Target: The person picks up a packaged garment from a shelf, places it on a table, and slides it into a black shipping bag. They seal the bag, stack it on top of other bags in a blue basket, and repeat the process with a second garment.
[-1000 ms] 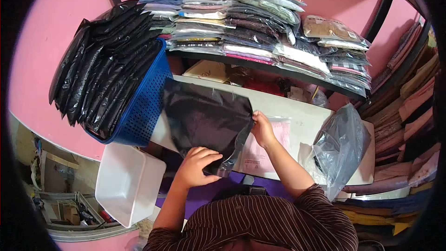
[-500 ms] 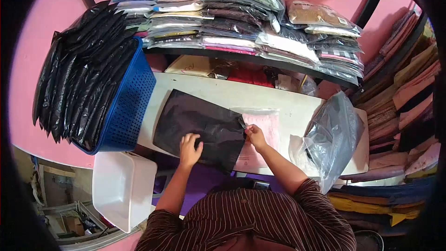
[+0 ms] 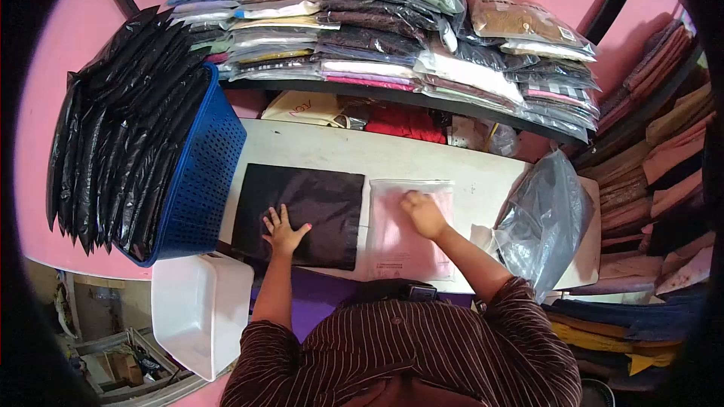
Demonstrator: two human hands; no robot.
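A black plastic mailing bag [image 3: 332, 215] lies flat on the white table. My left hand [image 3: 283, 235] rests on its lower middle part, fingers spread. To the right of the bag lies a pink folded item in a clear plastic packet [image 3: 392, 245], with small print near its lower edge. My right hand [image 3: 424, 215] is over the upper part of this packet, its fingers curled inward. Whatever those fingers may hold is hidden.
Many black packets [image 3: 124, 151] stand in a blue basket [image 3: 200, 173] on the left. A white bin [image 3: 200, 313] is below it. A grey plastic bag [image 3: 547, 218] lies at the right. Stacked clothing packets [image 3: 362, 38] fill the shelf ahead. Folded fabrics [image 3: 641, 181] are piled at far right.
The black bag has turned straighter and moved off the pink packet, which now shows whole. My right hand has let go of the bag's edge. My left hand has shifted left, fingers spreading.
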